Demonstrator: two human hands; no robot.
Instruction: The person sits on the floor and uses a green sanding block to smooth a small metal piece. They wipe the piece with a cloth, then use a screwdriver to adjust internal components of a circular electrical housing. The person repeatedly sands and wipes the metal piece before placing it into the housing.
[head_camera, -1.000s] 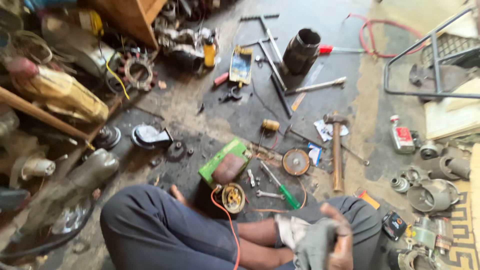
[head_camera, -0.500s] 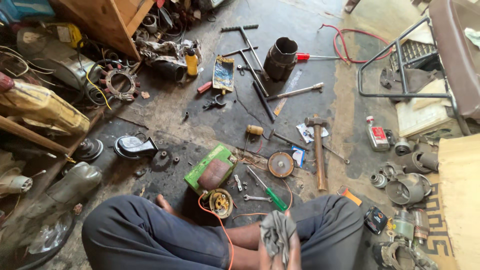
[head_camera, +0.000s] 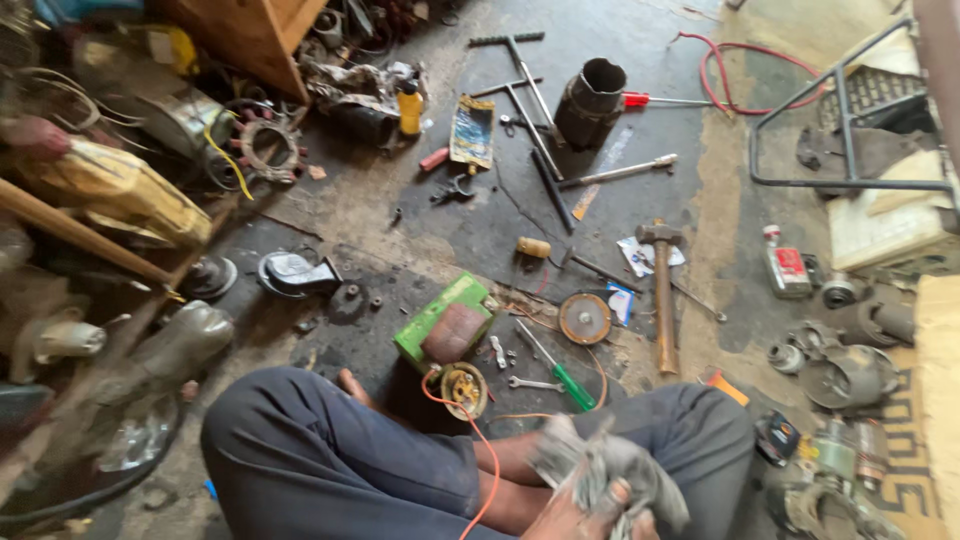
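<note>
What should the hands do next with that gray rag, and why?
Probably keep rubbing a moment longer, then reach forward. Both hands are bunched in the gray rag over the lap, blurred, so it is unclear which hand is which. The small round motor part with the orange wire lies just ahead on the greasy floor, nearest of all.

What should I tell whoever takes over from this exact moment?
Hands: both bunched together on a grey rag over the lap; only one hand shows clearly, at the bottom edge, and which one it is I cannot tell.
Floor in front: small round motor part with orange wire, green box, green-handled screwdriver, small spanner, round disc, hammer.
Done: tools laid out.
Left: nothing but the rag is in hand.
</note>
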